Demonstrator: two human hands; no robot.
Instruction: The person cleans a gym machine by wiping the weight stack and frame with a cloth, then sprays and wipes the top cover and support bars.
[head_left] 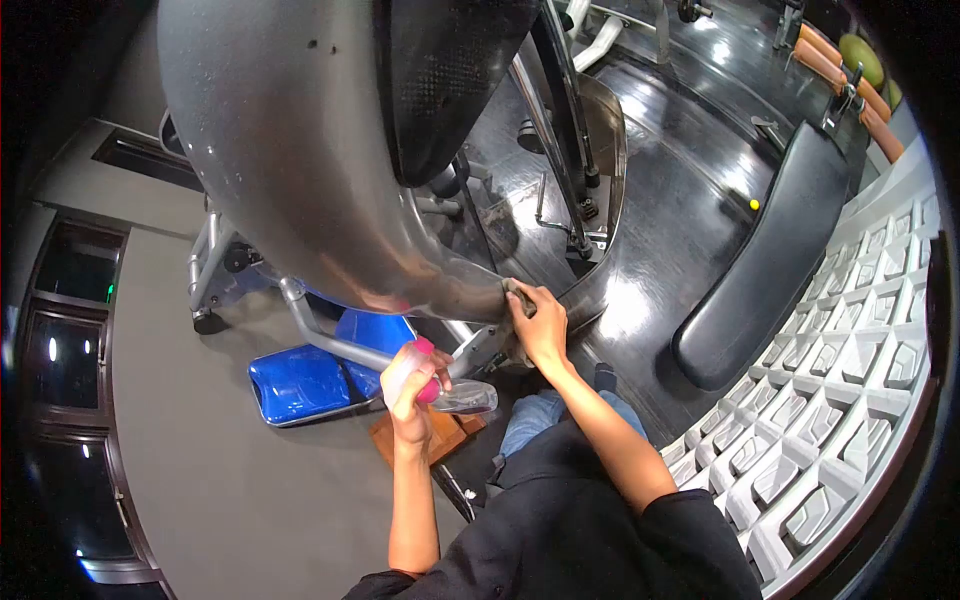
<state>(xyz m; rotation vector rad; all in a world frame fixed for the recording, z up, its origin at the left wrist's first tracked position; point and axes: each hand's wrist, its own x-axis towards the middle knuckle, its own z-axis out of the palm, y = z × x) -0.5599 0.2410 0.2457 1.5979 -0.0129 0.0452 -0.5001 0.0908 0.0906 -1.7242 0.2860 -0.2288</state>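
Note:
My left hand (411,388) is wrapped round a clear spray bottle (466,397) with a pink top, held tilted on its side below the machine's grey cover. The large glossy grey cover (290,150) curves across the upper view, with small droplets on its left side. At the cover's lower end, my right hand (537,322) presses its bent fingers against the surface. Its fingertips look closed on something small and greyish, which I cannot make out.
A black padded bench (770,260) stands at right, beside a white patterned wall panel (800,420). Blue pads (305,385) and a brown wooden block (440,438) lie low, left of my legs. Metal machine tubes (335,340) run under the cover. Dark windows (75,360) line the left.

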